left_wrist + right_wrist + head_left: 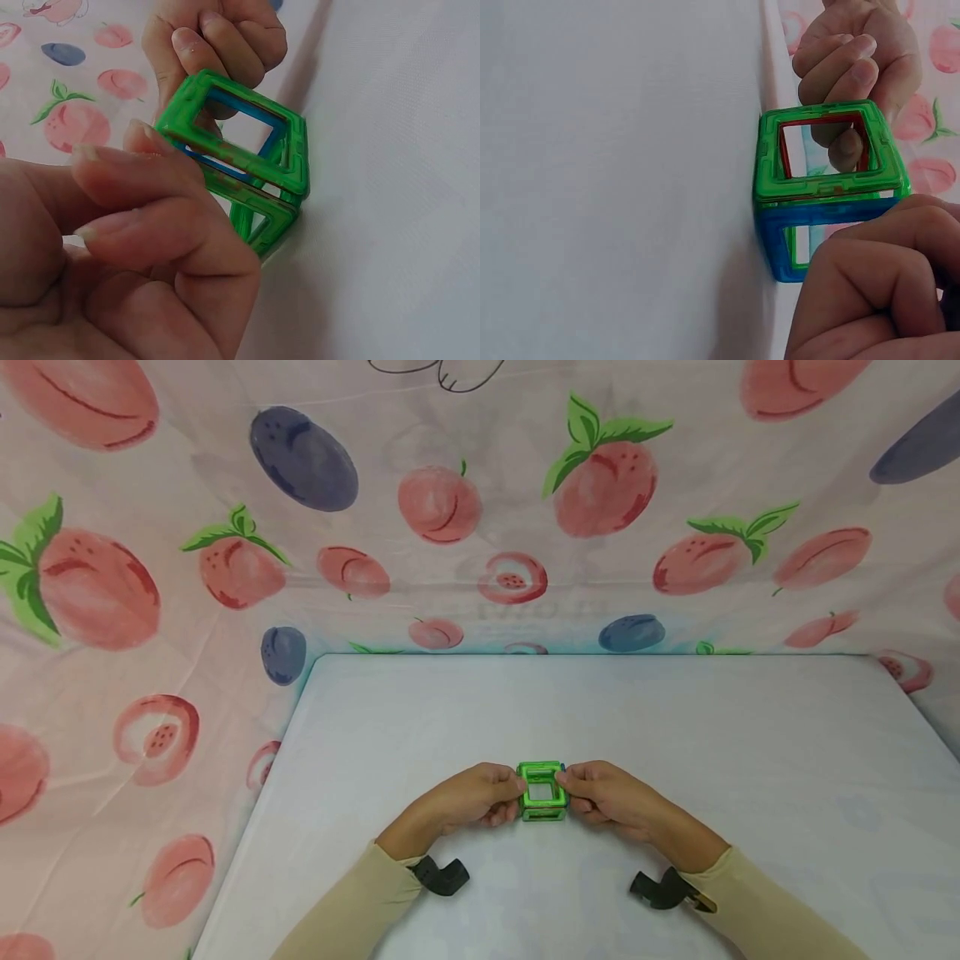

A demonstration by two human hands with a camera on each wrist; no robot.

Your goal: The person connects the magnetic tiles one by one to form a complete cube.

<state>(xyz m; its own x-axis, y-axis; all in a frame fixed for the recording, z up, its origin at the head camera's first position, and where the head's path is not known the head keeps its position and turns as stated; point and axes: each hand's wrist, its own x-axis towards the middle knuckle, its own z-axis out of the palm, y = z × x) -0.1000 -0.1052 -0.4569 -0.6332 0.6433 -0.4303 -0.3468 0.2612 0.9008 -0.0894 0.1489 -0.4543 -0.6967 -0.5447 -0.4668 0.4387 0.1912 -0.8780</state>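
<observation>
A small cube built of see-through magnetic tile frames [543, 806] stands on the white surface between both hands. Its top and front tiles are green. In the right wrist view a blue tile [778, 255] forms the side by the right hand, and red edges [785, 150] show through the top opening. My left hand [480, 793] pinches the cube's left side between thumb and fingers. From the other side, my right hand [611, 795] pinches the right edge, thumb near the top corner. Part of the cube's left side is hidden behind the fingers in the left wrist view.
The white tabletop [420, 710] reaches back to a fruit-print cloth [465, 435], which hangs behind it and along its left. A black wrist mount [442, 877] sits on the left sleeve, another black mount [662, 890] on the right.
</observation>
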